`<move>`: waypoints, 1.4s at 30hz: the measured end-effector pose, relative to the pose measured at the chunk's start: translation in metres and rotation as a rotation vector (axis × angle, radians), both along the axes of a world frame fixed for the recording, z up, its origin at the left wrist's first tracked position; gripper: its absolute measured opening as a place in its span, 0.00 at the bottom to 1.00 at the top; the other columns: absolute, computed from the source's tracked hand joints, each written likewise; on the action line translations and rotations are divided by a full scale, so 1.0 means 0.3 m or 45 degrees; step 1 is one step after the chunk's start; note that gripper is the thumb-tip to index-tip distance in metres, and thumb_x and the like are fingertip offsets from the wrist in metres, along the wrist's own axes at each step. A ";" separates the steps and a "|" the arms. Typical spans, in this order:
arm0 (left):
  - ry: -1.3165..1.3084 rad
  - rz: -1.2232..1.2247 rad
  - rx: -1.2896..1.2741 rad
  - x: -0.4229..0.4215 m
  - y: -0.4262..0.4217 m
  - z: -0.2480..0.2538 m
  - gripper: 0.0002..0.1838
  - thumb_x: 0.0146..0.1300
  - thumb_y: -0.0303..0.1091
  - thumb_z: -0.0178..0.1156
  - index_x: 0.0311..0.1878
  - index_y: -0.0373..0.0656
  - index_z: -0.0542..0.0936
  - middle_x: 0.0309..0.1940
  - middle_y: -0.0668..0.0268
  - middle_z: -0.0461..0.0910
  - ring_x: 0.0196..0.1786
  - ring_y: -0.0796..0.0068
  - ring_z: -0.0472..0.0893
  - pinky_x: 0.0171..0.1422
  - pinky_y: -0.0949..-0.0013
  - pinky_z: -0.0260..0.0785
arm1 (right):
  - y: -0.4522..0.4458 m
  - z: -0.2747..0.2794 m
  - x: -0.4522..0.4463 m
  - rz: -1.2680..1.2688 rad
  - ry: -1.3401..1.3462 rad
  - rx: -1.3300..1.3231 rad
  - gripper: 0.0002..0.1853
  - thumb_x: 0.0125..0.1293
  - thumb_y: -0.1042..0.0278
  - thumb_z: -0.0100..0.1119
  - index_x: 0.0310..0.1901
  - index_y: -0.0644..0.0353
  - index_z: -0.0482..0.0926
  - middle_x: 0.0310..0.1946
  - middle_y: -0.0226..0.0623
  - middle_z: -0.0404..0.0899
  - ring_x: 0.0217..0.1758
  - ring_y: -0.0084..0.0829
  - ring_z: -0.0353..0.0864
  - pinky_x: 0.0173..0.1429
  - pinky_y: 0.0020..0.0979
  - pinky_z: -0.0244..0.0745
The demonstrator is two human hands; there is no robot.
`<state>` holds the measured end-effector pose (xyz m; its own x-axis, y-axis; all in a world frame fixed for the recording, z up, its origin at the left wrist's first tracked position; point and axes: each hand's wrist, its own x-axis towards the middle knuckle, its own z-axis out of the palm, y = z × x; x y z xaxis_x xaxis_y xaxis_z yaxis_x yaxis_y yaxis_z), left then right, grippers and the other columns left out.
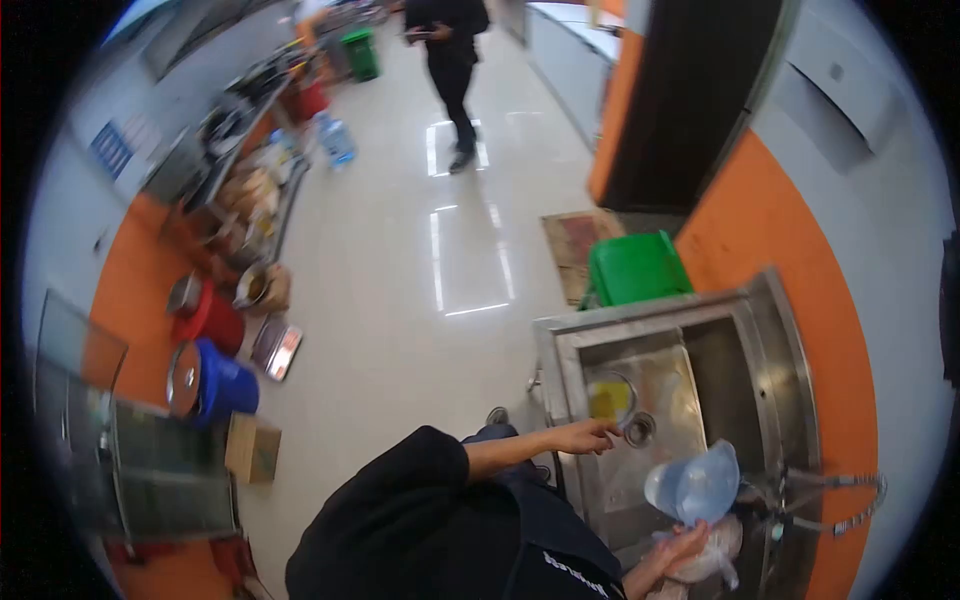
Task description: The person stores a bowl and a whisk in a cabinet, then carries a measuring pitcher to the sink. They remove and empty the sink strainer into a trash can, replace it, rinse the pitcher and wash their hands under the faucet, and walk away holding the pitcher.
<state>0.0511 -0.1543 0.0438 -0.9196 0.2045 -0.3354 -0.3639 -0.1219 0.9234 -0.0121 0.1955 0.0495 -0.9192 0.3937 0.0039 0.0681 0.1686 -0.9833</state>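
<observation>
My left hand (pixel 585 437) reaches over the near edge of a steel sink (pixel 655 475), close to a round drain (pixel 639 430). Its fingers look partly extended, but blur hides whether they hold anything. A yellow item in a round, clear-rimmed container (pixel 610 398) lies in the basin just beyond it. My right hand (pixel 685 545) is at the lower right, touching the bottom of a translucent plastic jug (pixel 697 482) that is tilted over the basin. Beside that hand sits a pale, plastic-wrapped bundle (pixel 715 555).
A faucet with a coiled hose (pixel 830 500) stands at the sink's right. Beyond the sink is a green bin (pixel 638 268). A person in dark clothes (pixel 450 50) stands in the aisle. Blue bucket (pixel 222 383), red bucket (pixel 212 318) and cardboard box (pixel 253 447) line the left.
</observation>
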 end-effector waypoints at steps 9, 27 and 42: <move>-0.158 0.464 0.067 0.235 -0.357 -0.055 0.23 0.68 0.33 0.47 0.66 0.45 0.65 0.53 0.63 0.77 0.50 0.74 0.77 0.52 0.67 0.71 | -0.239 0.154 0.033 -0.026 -0.084 0.070 0.15 0.60 0.55 0.50 0.37 0.61 0.74 0.29 0.33 0.69 0.28 0.27 0.65 0.27 0.28 0.60; -0.642 0.994 0.159 0.656 -0.998 -0.363 0.23 0.60 0.33 0.49 0.60 0.43 0.69 0.42 0.63 0.79 0.33 0.75 0.78 0.31 0.68 0.71 | -0.687 0.298 0.002 0.017 -0.036 0.178 0.19 0.63 0.53 0.51 0.41 0.62 0.77 0.34 0.36 0.72 0.33 0.30 0.68 0.32 0.33 0.64; -0.530 0.932 0.036 0.560 -1.050 -0.355 0.23 0.61 0.35 0.47 0.61 0.43 0.70 0.41 0.64 0.80 0.36 0.71 0.81 0.34 0.65 0.73 | -0.758 0.325 0.028 0.065 -0.025 0.208 0.21 0.65 0.51 0.52 0.44 0.63 0.79 0.39 0.38 0.75 0.38 0.33 0.70 0.35 0.38 0.67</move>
<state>0.2191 -0.4692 -0.0627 -0.6257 -0.3815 -0.6804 -0.4944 -0.4808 0.7242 -0.0038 -0.0319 0.1471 -0.9386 0.3421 0.0458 0.0743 0.3298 -0.9411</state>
